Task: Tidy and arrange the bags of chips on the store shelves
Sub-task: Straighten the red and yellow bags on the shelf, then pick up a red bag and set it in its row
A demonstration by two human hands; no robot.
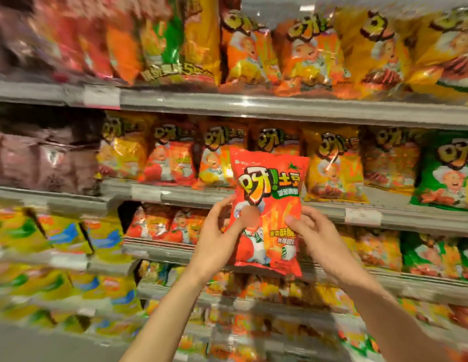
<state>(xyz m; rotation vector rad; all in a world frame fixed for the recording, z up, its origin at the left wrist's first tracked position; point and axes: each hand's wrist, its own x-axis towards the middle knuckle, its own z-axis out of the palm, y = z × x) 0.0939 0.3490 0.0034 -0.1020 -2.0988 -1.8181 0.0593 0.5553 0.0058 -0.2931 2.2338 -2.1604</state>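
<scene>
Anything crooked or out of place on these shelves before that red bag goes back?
Mostly the red bag itself: it is off the shelf, held upright by the left hand and right hand. On the middle shelf, several orange bags lean and overlap. Nothing looks torn or spilled, though much is blurred.

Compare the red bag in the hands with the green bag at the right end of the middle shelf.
The red bag is held up in front of the shelves by the left hand and right hand; the green bag stands on the shelf.
The red bag shows whole; the green bag is cut off by the frame edge.
Both carry the same big yellow logo and a cartoon chef.
</scene>
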